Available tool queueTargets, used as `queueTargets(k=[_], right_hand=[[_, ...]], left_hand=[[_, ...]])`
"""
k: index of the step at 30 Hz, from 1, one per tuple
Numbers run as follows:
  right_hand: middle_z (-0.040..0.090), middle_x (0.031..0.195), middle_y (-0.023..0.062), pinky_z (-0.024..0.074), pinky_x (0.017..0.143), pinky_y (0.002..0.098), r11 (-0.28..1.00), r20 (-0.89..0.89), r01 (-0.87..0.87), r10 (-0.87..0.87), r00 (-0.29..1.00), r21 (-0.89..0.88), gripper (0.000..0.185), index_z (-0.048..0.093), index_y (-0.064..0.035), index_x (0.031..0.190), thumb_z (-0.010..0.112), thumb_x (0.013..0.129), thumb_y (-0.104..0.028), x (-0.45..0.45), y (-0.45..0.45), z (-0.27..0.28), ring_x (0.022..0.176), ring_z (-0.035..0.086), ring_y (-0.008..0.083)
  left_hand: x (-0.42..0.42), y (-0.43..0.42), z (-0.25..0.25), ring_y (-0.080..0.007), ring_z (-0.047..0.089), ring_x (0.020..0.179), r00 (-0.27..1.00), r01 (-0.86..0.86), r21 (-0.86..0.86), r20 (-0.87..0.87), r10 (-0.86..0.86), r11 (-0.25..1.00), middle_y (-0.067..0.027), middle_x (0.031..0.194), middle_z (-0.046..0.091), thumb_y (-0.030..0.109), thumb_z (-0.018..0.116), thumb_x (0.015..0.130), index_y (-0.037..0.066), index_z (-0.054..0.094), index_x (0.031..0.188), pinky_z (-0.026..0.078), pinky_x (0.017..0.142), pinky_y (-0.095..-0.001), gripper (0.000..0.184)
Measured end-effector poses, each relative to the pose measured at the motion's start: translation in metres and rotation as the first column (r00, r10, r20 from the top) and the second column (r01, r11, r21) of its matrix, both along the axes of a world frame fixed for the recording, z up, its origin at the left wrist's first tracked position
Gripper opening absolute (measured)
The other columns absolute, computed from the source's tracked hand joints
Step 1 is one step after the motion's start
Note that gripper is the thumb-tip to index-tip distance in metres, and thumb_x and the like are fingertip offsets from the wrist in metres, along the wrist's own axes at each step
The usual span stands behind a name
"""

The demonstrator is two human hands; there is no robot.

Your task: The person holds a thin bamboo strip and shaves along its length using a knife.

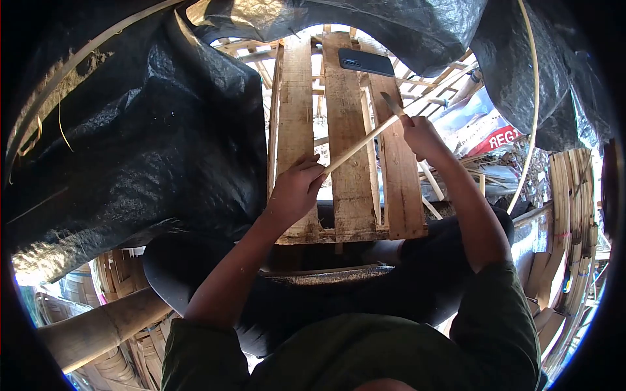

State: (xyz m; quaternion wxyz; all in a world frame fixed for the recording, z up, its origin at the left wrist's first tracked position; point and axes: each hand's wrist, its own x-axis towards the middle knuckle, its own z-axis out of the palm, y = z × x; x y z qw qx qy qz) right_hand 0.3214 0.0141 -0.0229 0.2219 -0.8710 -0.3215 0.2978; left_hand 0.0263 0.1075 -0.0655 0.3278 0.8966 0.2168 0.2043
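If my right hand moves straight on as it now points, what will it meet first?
Beyond the knife and strip, the right hand would probably meet the dark phone on the planks first, though depth is unclear.

A phone [369, 63] is lying on planks [344, 120]; black tarp [150, 150] is hanging at left, a pole [98, 329] slanting below it.

1 slender, pale, straight stick [360, 144] slants above the bench [345, 156], from its left plank towards its right side. 1 knife [391, 104], handle mostly hidden, crosses the stick over the bench's right plank, its narrow blade tilted; contact is unclear.
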Motion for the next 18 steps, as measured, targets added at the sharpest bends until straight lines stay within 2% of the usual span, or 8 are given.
queueTargets(k=[1, 4, 6, 8, 10, 12, 14, 18], right_hand=[[0.055, 0.055, 0.0087, 0.0493, 0.035, 0.0335, 0.999, 0.042, 0.008, -0.007, 0.999, -0.035, 0.047, 0.060, 0.0061, 0.100, 0.039, 0.107, -0.036, -0.004, 0.004, -0.007, 0.042, 0.059, 0.0206], [0.065, 0.086, 0.0263, 0.0546, 0.074, 0.0534, 0.956, 0.053, -0.282, 0.286, 0.957, -0.077, 0.034, 0.058, 0.0034, 0.112, 0.045, 0.102, -0.027, -0.071, -0.007, -0.039, 0.084, 0.070, 0.0376], [0.066, 0.090, 0.0323, 0.0532, 0.073, 0.0552, 0.944, 0.061, -0.307, 0.301, 0.952, 0.124, 0.036, 0.059, 0.0031, 0.114, 0.044, 0.103, -0.027, -0.123, -0.020, -0.023, 0.086, 0.068, 0.0465], [0.066, 0.089, 0.0337, 0.0526, 0.075, 0.0544, 0.944, 0.041, -0.322, 0.320, 0.947, 0.066, 0.034, 0.059, 0.0044, 0.111, 0.045, 0.103, -0.026, -0.119, -0.019, -0.014, 0.089, 0.066, 0.0492], [0.065, 0.083, 0.0311, 0.0506, 0.072, 0.0547, 0.930, 0.014, -0.332, 0.334, 0.942, 0.159, 0.029, 0.061, 0.0035, 0.105, 0.048, 0.103, -0.023, -0.095, -0.018, -0.022, 0.083, 0.066, 0.0479], [0.063, 0.077, 0.0285, 0.0485, 0.069, 0.0549, 0.906, -0.004, -0.348, 0.360, 0.933, 0.239, 0.025, 0.062, 0.0025, 0.099, 0.050, 0.102, -0.019, -0.086, -0.021, -0.020, 0.078, 0.065, 0.0465], [0.063, 0.078, 0.0277, 0.0473, 0.068, 0.0555, 0.919, 0.385, -0.315, 0.209, 0.899, 0.236, 0.021, 0.062, 0.0018, 0.095, 0.052, 0.101, -0.016, -0.081, -0.030, 0.004, 0.075, 0.065, 0.0448], [0.064, 0.083, 0.0238, 0.0501, 0.064, 0.0515, 0.831, 0.633, -0.541, 0.352, 0.690, 0.127, 0.023, 0.060, 0.0024, 0.088, 0.058, 0.098, -0.019, -0.085, -0.061, 0.045, 0.075, 0.066, 0.0419]], left_hand=[[0.000, 0.000, -0.002, -0.0341, 0.063, 0.114, 1.000, -0.002, 0.000, 0.003, 0.002, 1.000, -0.0172, 0.100, 0.069, 0.008, 0.066, 0.092, 0.003, 0.069, 0.099, 0.055, 0.085, -0.0434, 0.010], [0.002, 0.003, -0.005, -0.0337, 0.064, 0.113, 0.999, -0.005, 0.051, 0.036, 0.003, 0.999, -0.0178, 0.099, 0.069, 0.008, 0.066, 0.092, 0.002, 0.069, 0.099, 0.055, 0.085, -0.0426, 0.010], [0.002, 0.002, -0.002, -0.0342, 0.064, 0.113, 1.000, -0.008, 0.037, 0.029, 0.007, 0.999, -0.0182, 0.099, 0.069, 0.008, 0.066, 0.092, 0.000, 0.069, 0.099, 0.055, 0.085, -0.0424, 0.011], [0.002, 0.001, 0.006, -0.0344, 0.063, 0.114, 0.999, -0.003, -0.016, -0.036, 0.002, 1.000, -0.0184, 0.101, 0.069, 0.008, 0.066, 0.092, 0.000, 0.069, 0.099, 0.055, 0.085, -0.0430, 0.011], [0.002, 0.003, 0.009, -0.0345, 0.063, 0.115, 0.995, 0.002, -0.060, -0.101, -0.008, 0.998, -0.0185, 0.102, 0.069, 0.008, 0.065, 0.092, -0.001, 0.068, 0.099, 0.055, 0.085, -0.0436, 0.012], [0.000, 0.002, 0.002, -0.0354, 0.064, 0.111, 1.000, 0.020, 0.015, -0.005, -0.020, 1.000, -0.0188, 0.106, 0.068, 0.007, 0.064, 0.092, -0.001, 0.067, 0.104, 0.054, 0.089, -0.0449, 0.014], [-0.001, 0.000, -0.004, -0.0365, 0.064, 0.108, 1.000, 0.005, 0.053, 0.030, -0.006, 0.999, -0.0190, 0.106, 0.068, 0.006, 0.063, 0.092, -0.001, 0.066, 0.104, 0.053, 0.091, -0.0453, 0.014], [-0.001, 0.010, -0.004, -0.0406, 0.061, 0.100, 0.995, 0.093, 0.019, 0.036, -0.094, 0.995, -0.0198, 0.101, 0.066, 0.004, 0.062, 0.091, -0.002, 0.063, 0.102, 0.050, 0.097, -0.0448, 0.013]])
